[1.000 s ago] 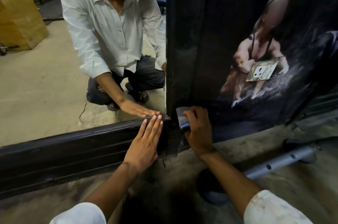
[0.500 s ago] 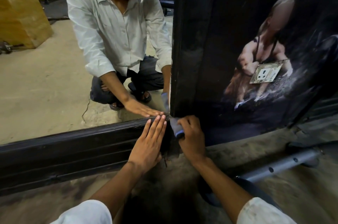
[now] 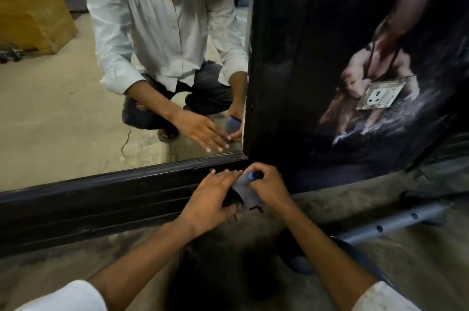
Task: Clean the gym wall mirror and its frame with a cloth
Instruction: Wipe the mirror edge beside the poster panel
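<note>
Fingers of the right hand (image 3: pixel 269 187) are pinching the cloth (image 3: pixel 245 192) at the bottom right corner of the frame (image 3: pixel 101 199); the left hand (image 3: pixel 213 196) is lying open beside it. Work seems to be reaching the lowest rail. Floor (image 3: pixel 355 199) and a grey tube (image 3: pixel 396 222) are crowding the right side; leftward, the rail is running free.

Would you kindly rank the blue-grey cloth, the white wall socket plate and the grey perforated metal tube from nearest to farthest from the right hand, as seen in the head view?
1. Blue-grey cloth: gripped in the right hand, at the frame's bottom corner.
2. Grey perforated metal tube: on the floor, right of the hand.
3. White wall socket plate: up on the dark poster, upper right.
</note>
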